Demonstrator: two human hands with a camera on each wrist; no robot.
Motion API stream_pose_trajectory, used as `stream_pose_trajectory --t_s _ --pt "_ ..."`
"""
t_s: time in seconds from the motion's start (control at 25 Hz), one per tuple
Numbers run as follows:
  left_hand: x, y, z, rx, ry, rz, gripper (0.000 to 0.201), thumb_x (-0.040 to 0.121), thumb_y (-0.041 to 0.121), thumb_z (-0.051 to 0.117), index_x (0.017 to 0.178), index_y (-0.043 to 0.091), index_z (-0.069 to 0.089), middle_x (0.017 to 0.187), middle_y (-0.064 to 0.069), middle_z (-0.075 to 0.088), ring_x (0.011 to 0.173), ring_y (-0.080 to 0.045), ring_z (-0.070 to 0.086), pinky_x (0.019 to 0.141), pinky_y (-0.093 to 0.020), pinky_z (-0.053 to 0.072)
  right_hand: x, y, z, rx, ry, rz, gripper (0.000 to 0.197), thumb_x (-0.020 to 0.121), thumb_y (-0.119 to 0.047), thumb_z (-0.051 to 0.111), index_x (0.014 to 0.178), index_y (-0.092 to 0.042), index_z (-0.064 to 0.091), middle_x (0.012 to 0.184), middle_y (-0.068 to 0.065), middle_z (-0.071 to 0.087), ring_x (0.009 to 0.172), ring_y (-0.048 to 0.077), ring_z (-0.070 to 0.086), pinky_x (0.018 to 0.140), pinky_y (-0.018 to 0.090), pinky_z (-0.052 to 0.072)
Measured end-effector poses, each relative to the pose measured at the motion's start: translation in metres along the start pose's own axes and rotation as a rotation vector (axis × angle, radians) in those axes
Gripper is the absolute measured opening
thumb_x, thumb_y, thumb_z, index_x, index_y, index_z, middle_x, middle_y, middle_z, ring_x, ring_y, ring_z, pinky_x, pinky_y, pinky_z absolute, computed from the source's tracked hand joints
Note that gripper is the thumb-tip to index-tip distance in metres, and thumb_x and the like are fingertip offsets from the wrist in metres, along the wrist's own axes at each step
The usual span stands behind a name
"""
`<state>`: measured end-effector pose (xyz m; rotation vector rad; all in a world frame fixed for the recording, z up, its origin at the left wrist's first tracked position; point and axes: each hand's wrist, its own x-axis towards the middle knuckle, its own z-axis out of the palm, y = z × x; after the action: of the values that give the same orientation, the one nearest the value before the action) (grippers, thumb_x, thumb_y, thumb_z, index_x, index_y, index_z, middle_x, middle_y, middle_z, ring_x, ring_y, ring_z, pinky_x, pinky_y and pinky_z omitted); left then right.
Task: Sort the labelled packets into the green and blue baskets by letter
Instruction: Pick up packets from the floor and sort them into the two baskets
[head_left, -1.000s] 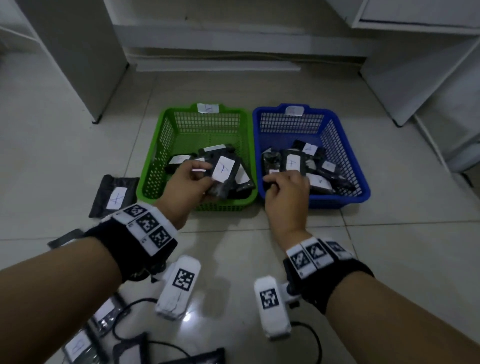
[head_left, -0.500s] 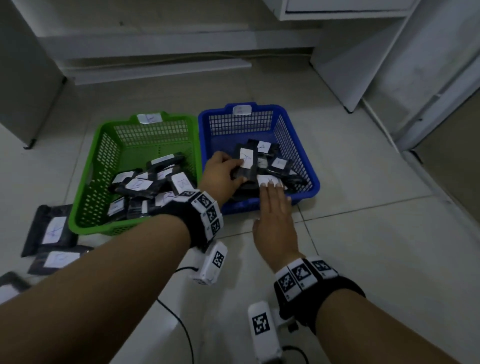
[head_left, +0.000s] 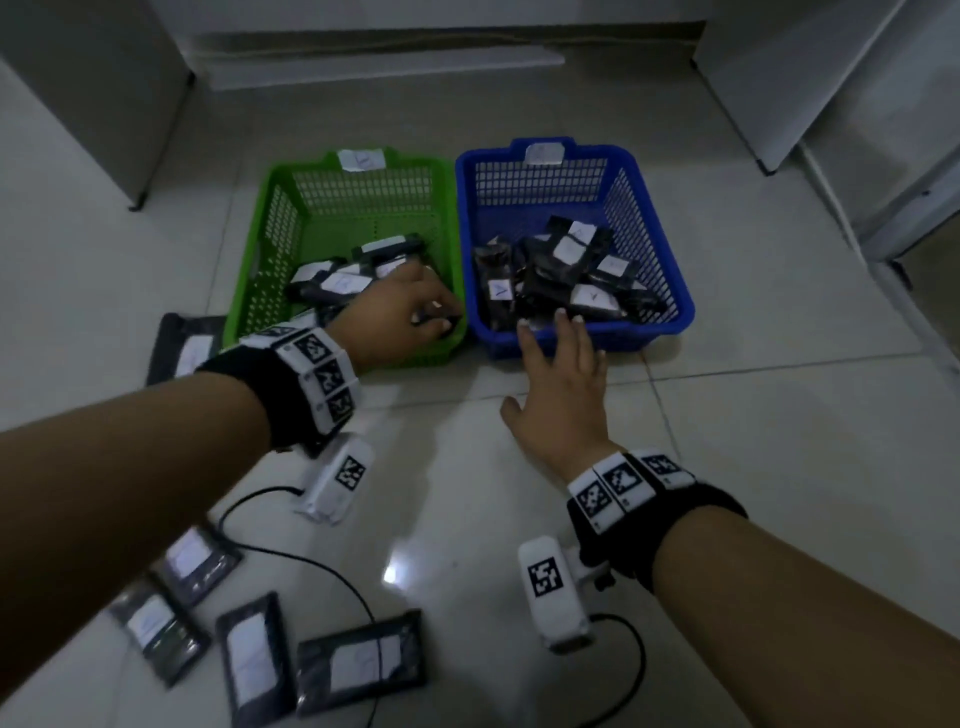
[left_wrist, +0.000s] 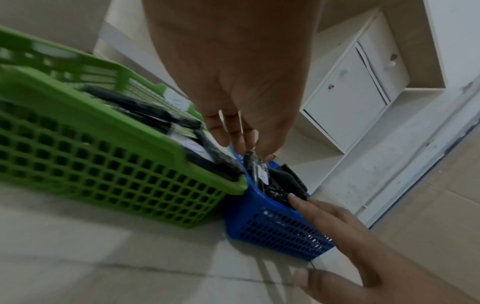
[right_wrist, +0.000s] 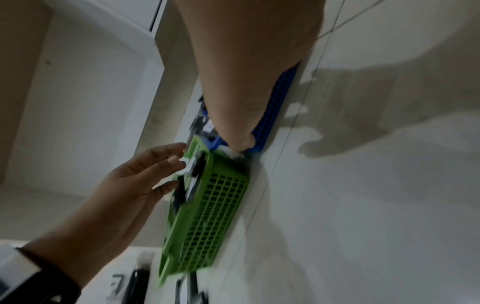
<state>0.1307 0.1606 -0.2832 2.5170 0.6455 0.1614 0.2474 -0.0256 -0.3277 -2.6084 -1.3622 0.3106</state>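
Note:
The green basket (head_left: 270, 244) and the blue basket (head_left: 647, 218) stand side by side on the tiled floor. Each holds a heap of black packets with white labels, one in green (head_left: 337, 283) and one in blue (head_left: 566, 249). My left hand (head_left: 434, 319) hovers over the green basket's near right corner with loosely curled fingers and holds nothing; the right wrist view shows this hand (right_wrist: 145, 174) spread and empty. My right hand (head_left: 563, 358) lies flat, its straight fingers touching the blue basket's near rim. Several loose packets (head_left: 358, 662) lie on the floor at the near left.
One more packet (head_left: 184, 348) lies left of the green basket. Black cables (head_left: 332, 571) run across the floor by the loose packets. A grey cabinet (head_left: 93, 104) stands at the back left and white cupboards (head_left: 831, 78) at the back right.
My left hand has left the blue basket without the packet it held there and moved left to the green basket's near corner. The right hand stays at the blue rim.

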Motion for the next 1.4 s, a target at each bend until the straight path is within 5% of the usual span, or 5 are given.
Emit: stream_pose_trajectory --t_s 0.24,0.52,0.72,1.08,1.4 --pt "-0.172 -0.064 -0.016 -0.118 0.033 -0.257 0.026 0.085 0.015 0.065 0.085 0.041 0.063 0.089 0.008 0.066 0.077 0.005 0.059 0.067 -0.002 0.04 -0.034 -0.092 0.035 0.134 -0.146 -0.234 0.065 0.085 -0.035 0.057 0.146 -0.029 0.034 0.159 0.007 0.007 0.147 0.028 0.001 0.12 0.046 0.01" --pt "-0.296 -0.094 0.016 -0.018 -0.237 -0.234 0.048 0.071 0.029 0.079 0.116 0.026 0.064 0.12 0.004 0.062 0.108 -0.011 0.056 0.098 -0.029 0.044 -0.084 -0.156 0.071 0.235 -0.421 -0.438 0.031 0.083 -0.026 0.066 0.114 -0.023 0.067 0.118 -0.001 0.048 0.121 0.021 0.036 0.098 0.026 0.033" --pt "-0.313 -0.09 0.048 0.105 -0.362 -0.099 0.069 0.064 0.031 0.081 0.129 0.03 0.056 0.135 0.004 0.053 0.117 -0.021 0.05 0.099 -0.03 0.036 -0.113 -0.154 0.075 0.131 -0.672 -0.544 0.035 0.076 -0.03 0.075 0.108 -0.021 0.065 0.098 -0.005 0.041 0.108 0.019 0.041 0.086 0.026 0.037" --pt "-0.288 -0.093 0.031 0.007 -0.464 -0.287 0.039 0.065 0.023 0.083 0.099 0.021 0.064 0.102 0.01 0.043 0.094 -0.011 0.05 0.071 -0.014 0.036 -0.133 -0.137 0.083 -0.421 -0.663 -0.791 0.069 0.066 -0.049 0.077 0.115 -0.014 0.044 0.114 0.008 0.051 0.105 0.027 0.048 0.084 0.037 0.04" --pt "-0.24 -0.095 -0.013 -0.763 -0.097 -0.71 0.021 0.081 0.017 0.07 0.099 0.01 0.062 0.091 -0.005 0.068 0.078 -0.016 0.067 0.064 -0.018 0.056 -0.04 -0.127 0.045 0.289 -0.556 -0.329 0.029 0.077 -0.029 0.074 0.097 -0.02 0.055 0.095 0.006 0.065 0.087 0.024 0.061 0.07 0.029 0.045"
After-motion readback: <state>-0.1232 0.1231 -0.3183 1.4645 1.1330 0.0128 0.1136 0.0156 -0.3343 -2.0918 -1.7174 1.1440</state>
